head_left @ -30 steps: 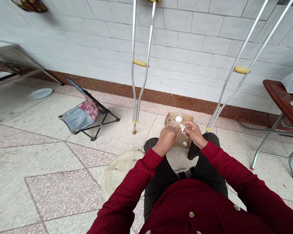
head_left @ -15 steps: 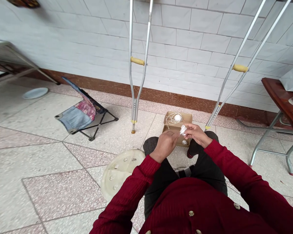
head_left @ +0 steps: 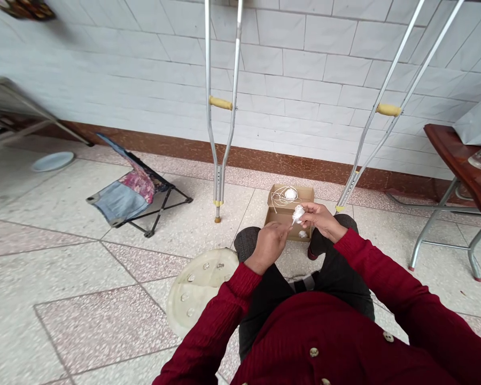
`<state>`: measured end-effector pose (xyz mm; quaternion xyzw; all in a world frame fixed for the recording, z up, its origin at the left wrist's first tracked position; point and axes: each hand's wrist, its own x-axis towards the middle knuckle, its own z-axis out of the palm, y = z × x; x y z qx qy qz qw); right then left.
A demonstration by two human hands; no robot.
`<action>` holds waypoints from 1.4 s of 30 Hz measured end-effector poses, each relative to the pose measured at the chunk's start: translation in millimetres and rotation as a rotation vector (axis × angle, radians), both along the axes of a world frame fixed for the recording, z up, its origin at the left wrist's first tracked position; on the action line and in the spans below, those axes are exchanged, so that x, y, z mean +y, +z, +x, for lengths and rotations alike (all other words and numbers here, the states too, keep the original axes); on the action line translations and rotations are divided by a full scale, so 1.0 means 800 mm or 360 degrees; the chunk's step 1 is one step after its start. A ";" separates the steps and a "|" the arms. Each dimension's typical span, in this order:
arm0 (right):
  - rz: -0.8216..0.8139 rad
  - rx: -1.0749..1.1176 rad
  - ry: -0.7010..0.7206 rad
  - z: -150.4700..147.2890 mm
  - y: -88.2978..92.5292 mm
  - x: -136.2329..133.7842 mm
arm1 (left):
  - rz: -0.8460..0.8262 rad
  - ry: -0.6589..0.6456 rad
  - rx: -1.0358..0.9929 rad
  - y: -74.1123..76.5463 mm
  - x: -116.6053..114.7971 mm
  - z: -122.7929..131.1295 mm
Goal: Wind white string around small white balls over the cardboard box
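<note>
White bundle (head_left: 299,214) is held above the tiled floor (head_left: 84,278) and an open cardboard box (head_left: 278,216), clamped in the fingertips of the right hand (head_left: 323,218) while the left hand (head_left: 269,243) pinches its thin lower end, with a white ball (head_left: 291,194) and thin cord (head_left: 278,197) in the box.

We are wearing a deep red knitted top (head_left: 304,326), with fine ribs running down its front. Pale round buttons (head_left: 313,352) with darker flecks are dotting it. Long sleeves (head_left: 214,318) in the same red are covering our arms and wrinkling crosswise along their length, and snug cuffs (head_left: 244,279) are circling our wrists, leaving the left hand (head_left: 269,240) and the right hand (head_left: 319,218) bare. Below, we are wearing dark, nearly black trousers (head_left: 260,315), looking greyer and rougher at the knees (head_left: 246,243). Our dark footwear (head_left: 312,253) is showing a touch of red.
</note>
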<state>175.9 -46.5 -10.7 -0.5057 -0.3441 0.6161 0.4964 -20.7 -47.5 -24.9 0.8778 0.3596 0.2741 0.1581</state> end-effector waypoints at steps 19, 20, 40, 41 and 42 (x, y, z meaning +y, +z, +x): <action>0.0242 -0.0271 -0.0224 0.005 -0.003 -0.012 | -0.0148 0.0038 -0.0192 0.005 0.014 -0.008; 0.0274 -0.0355 -0.0209 0.007 -0.005 -0.011 | -0.0147 0.0043 -0.0219 0.004 0.014 -0.007; 0.0368 -0.0163 0.0275 0.008 0.001 -0.025 | -0.1592 -0.0293 -0.0947 0.023 0.015 0.028; 0.0351 -0.0131 0.0259 0.008 0.001 -0.026 | -0.1634 -0.0299 -0.0980 0.021 0.014 0.028; 0.0326 -0.0097 0.0230 0.008 0.001 -0.026 | -0.1662 -0.0294 -0.1002 0.019 0.013 0.029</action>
